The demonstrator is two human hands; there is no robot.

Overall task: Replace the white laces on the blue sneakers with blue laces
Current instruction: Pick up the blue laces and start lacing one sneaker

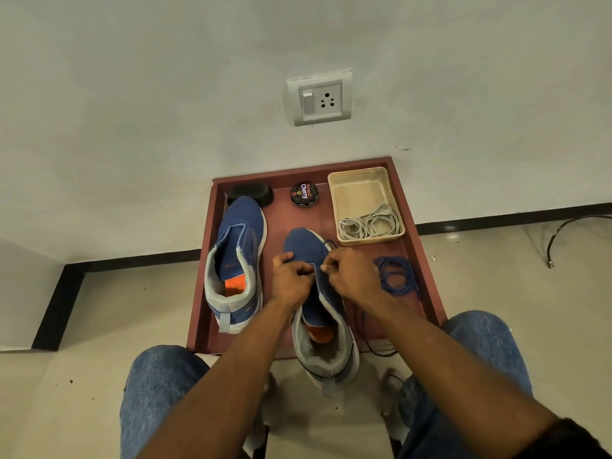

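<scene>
Two blue sneakers lie in a maroon tray. The left sneaker has no lace. The right sneaker sits in the middle, its heel over the tray's front edge. My left hand grips its left eyelet flap. My right hand pinches a blue lace at the right eyelet row; a loop of that lace shows by the toe. A coil of blue lace lies to the right of my right hand. White laces rest in a beige box.
A black brush and a round shoe polish tin stand at the tray's back. The tray abuts a white wall with a socket. My knees in jeans frame the tray's front edge. A cable lies on the floor at right.
</scene>
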